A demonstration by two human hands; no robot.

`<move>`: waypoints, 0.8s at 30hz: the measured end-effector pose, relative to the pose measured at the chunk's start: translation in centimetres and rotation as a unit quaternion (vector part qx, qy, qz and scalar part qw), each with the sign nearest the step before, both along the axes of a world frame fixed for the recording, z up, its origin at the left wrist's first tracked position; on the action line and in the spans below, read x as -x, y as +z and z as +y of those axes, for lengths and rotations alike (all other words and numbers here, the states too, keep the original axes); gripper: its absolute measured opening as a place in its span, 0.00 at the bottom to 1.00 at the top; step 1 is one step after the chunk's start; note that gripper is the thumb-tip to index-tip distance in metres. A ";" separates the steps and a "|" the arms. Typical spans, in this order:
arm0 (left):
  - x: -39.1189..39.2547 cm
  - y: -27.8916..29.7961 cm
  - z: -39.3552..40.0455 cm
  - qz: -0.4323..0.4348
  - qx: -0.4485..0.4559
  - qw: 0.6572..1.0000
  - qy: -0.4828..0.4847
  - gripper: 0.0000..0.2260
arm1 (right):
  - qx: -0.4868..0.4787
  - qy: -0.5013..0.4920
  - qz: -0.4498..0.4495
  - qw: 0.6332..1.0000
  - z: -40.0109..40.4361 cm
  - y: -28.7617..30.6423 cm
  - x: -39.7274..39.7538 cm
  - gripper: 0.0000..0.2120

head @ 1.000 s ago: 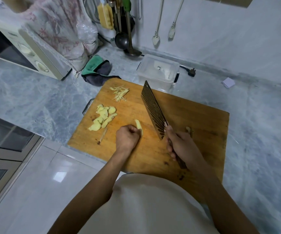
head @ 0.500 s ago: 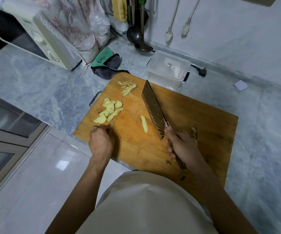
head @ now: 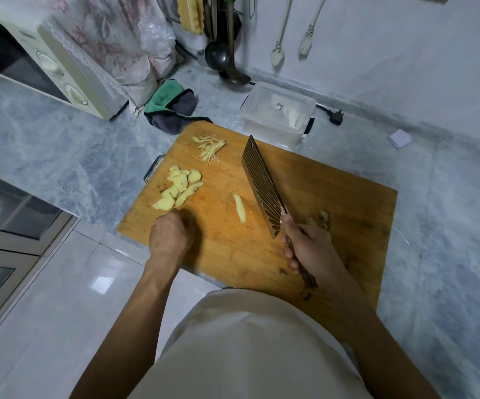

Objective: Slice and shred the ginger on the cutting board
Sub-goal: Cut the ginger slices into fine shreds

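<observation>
Now left hand (head: 168,240) curls beside ginger slices (head: 179,189); right hand (head: 310,249) grips cleaver (head: 262,185).

Bare wood lies open across the cutting board (head: 334,180) toward its far right corner. The cleaver (head: 262,188) stands across the middle; ginger slices (head: 179,187) crowd the left edge, and a plastic box (head: 279,110) blocks the far edge.

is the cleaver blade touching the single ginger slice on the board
No, the cleaver stands clear to the right of the single ginger slice, bare board between them.
</observation>
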State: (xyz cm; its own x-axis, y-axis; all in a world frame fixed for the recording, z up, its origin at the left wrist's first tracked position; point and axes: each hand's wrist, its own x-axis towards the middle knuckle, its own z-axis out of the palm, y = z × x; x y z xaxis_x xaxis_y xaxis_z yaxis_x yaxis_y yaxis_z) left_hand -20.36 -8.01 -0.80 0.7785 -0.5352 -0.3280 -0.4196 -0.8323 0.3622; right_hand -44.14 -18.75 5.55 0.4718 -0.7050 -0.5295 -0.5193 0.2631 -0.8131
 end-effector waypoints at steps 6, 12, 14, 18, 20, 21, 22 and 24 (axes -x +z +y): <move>0.8 0.4 0.2 0.008 0.019 1.000 0.015 0.05 | 0.003 -0.002 0.000 1.000 0.0 0.1 -0.2 0.25; 0.8 0.0 0.3 0.021 0.072 0.997 0.027 0.08 | 0.000 -0.006 0.003 1.000 0.0 0.0 -0.2 0.25; 1.1 0.2 0.1 0.003 0.137 0.990 -0.019 0.09 | -0.005 -0.008 0.007 1.000 0.0 -0.1 -0.1 0.25; 2.2 1.3 -1.3 -0.058 0.216 0.960 -0.169 0.11 | -0.008 -0.020 0.017 1.000 -0.2 -0.3 -0.1 0.25; 2.5 1.2 -2.2 -0.072 0.229 0.939 -0.246 0.11 | -0.013 -0.024 0.015 1.000 -0.2 -0.3 -0.1 0.25; 2.5 1.0 -2.6 -0.079 0.235 0.929 -0.275 0.11 | -0.014 -0.024 0.015 0.999 -0.3 -0.3 -0.1 0.25; 2.6 0.7 -3.0 -0.084 0.242 0.920 -0.297 0.11 | -0.015 -0.025 0.014 0.999 -0.3 -0.3 -0.1 0.25; 2.6 0.0 -3.8 -0.083 0.250 0.909 -0.324 0.12 | -0.014 -0.028 0.009 0.999 -0.4 -0.4 -0.1 0.25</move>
State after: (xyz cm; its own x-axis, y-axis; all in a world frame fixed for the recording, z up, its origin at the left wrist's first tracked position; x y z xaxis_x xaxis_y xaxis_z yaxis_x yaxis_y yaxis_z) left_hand -22.93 -11.77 -0.82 0.2627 -0.9488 0.1756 -0.8465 -0.1393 0.5139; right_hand -44.08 -19.11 5.16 0.4219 -0.7147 -0.5579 -0.5177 0.3153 -0.7953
